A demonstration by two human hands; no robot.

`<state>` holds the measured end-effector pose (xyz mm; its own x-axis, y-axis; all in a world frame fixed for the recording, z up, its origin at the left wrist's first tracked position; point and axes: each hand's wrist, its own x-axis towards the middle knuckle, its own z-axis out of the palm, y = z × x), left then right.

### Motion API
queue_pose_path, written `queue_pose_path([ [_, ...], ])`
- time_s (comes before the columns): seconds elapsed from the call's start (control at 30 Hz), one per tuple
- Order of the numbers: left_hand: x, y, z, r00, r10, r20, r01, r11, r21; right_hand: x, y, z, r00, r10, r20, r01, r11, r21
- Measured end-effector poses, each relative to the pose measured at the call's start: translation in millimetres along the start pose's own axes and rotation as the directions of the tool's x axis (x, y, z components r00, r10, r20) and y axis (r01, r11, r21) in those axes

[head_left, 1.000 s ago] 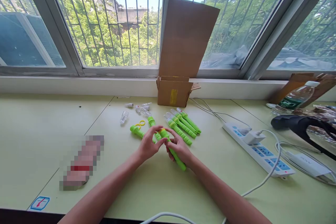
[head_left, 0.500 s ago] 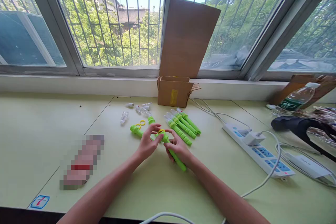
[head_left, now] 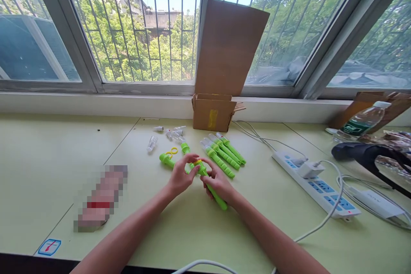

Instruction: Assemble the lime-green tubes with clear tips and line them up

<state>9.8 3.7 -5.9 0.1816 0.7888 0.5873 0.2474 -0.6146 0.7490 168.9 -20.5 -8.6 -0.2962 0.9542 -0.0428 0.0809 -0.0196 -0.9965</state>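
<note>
My right hand [head_left: 218, 182] is wrapped round a green plastic tube [head_left: 217, 197] with a ribbed upper end, tilted so its tip points towards me. On the tube's top end sits a yellow ring [head_left: 198, 162], and the fingers of my left hand [head_left: 182, 175] pinch at it. Two more green tubes lie just beyond my left hand: one green tube [head_left: 166, 159] to its left and another green tube [head_left: 185, 148] behind. Loose yellow rings [head_left: 174, 150] rest between them. Right of my hands, several green tubes with clear caps [head_left: 221, 156] lie side by side.
Clear plastic caps [head_left: 152, 143] and small white parts [head_left: 158, 128] lie at the back. A cardboard box [head_left: 213, 113] stands against the windowsill. At right are a power strip [head_left: 316, 186] with cables, a bottle [head_left: 364, 120] and a black curved object [head_left: 369, 156]. A blurred patch [head_left: 102, 197] covers something at left.
The yellow ring now sits flatter on the tube's top end, where it was tilted before. Both hands have stayed in nearly the same place.
</note>
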Motion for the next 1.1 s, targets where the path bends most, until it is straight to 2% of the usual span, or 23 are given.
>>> queue_pose_path([
  [0.37, -3.5, -6.9, 0.7, 0.997, 0.083, 0.004, -0.083, 0.992, 0.092, 0.1, 0.5, 1.3, 1.000, 0.014, -0.010, -0.014, 0.999, 0.031],
  [0.77, -2.6, -5.0, -1.9, 0.973, 0.230, 0.025, -0.230, 0.950, 0.213, 1.7, -1.2, 0.8, 0.999, -0.020, -0.032, 0.023, 0.992, 0.123],
  [1.1, -0.7, -1.7, -5.5, 0.968, 0.246, 0.050, -0.251, 0.944, 0.212, 1.5, -1.7, 0.9, 0.998, -0.069, -0.003, 0.067, 0.962, 0.264],
])
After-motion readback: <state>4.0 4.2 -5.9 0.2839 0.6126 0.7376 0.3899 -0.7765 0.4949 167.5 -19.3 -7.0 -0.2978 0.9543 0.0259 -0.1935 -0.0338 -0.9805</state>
